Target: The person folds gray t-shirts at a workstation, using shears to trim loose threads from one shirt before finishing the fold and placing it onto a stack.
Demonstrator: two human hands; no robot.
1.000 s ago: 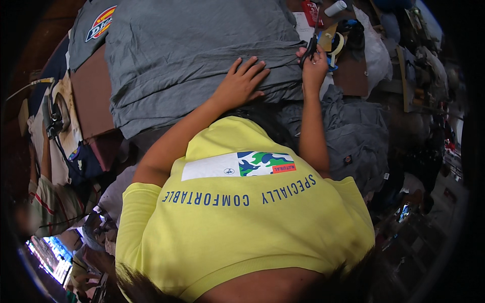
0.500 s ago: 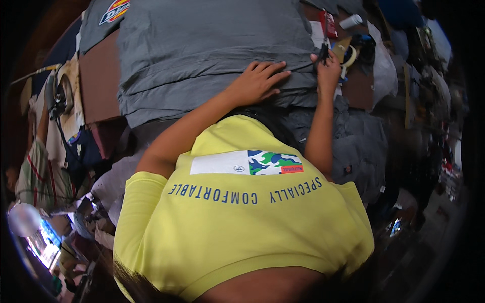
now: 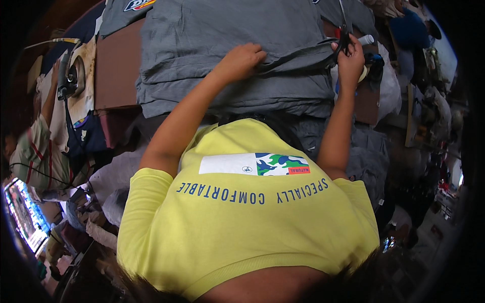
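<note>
A stack of folded grey garments (image 3: 202, 96) lies in front of me. My left hand (image 3: 245, 59) is closed on the near edge of the top grey garment (image 3: 227, 25), fingers curled into the cloth. My right hand (image 3: 350, 58) grips scissors (image 3: 344, 41) with black handles, their blades pointing away from me. The right fingers are also close to the garment's right corner; whether they pinch the cloth too, I cannot tell. Between my hands the garment's edge is lifted into a fold above the layers beneath.
The brown table (image 3: 116, 70) shows left of the stack. Further left, another person's striped sleeve (image 3: 35, 156) and arm are near an iron (image 3: 76, 76) on a stained cloth. At right are a white cylindrical container (image 3: 366, 40), a tape roll (image 3: 362, 74) and a white plastic bag (image 3: 390, 83).
My left hand was flat with fingers spread on the cloth; now it is curled on the garment's edge, which has risen. My right hand and scissors have moved slightly away from me.
</note>
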